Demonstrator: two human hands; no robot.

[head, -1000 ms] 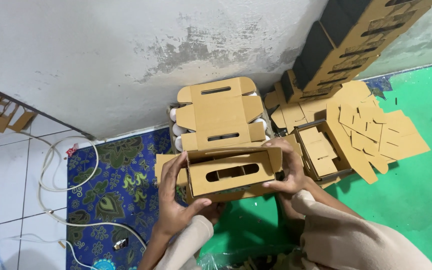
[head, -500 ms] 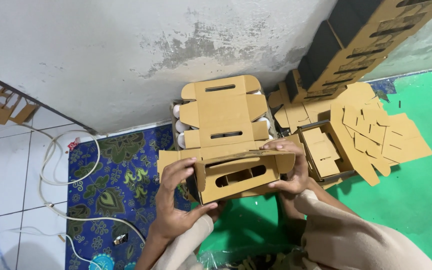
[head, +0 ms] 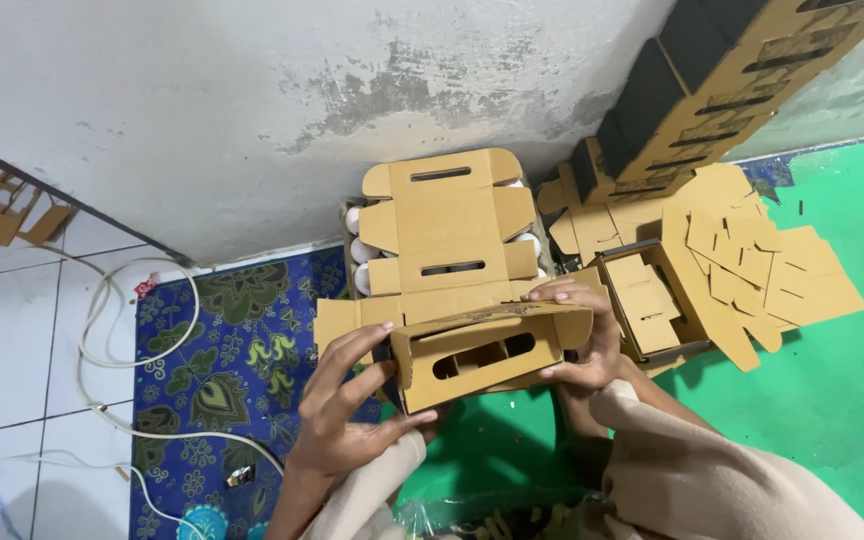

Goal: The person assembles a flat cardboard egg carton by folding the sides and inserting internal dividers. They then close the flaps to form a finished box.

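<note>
Both hands grip one folded brown cardboard box (head: 477, 352) w/ an oval slot cut in its front face, held just above the lap. Left hand (head: 347, 415) is at the box's left end & underside: fingers spread, tips pressing the left wall, thumb running along the bottom front edge, so it cups rather than pinches. Right hand (head: 584, 335) wraps the right end: fingers curled over the top flap, pressed together, thumb on the front near the slot's right end; the flap sits clamped between thumb & fingers. Just beyond the grip, touching the box's far edge, lies an unfolded box blank (head: 449, 235) w/ two slots, resting on a tray of white eggs (head: 360, 248) that shows at its sides. Right of the right hand, just beside it, is an open cardboard tray (head: 652, 305) w/ flat pieces inside; further right a loose heap of die-cut flats (head: 762, 265) on a green mat (head: 832, 400). Above that heap, stacked finished boxes (head: 722, 80) lean against the grey wall (head: 252, 100). Left of the left hand: blue patterned rug (head: 212, 370), then a white cable (head: 102, 330) on white tiles (head: 12, 340).
</note>
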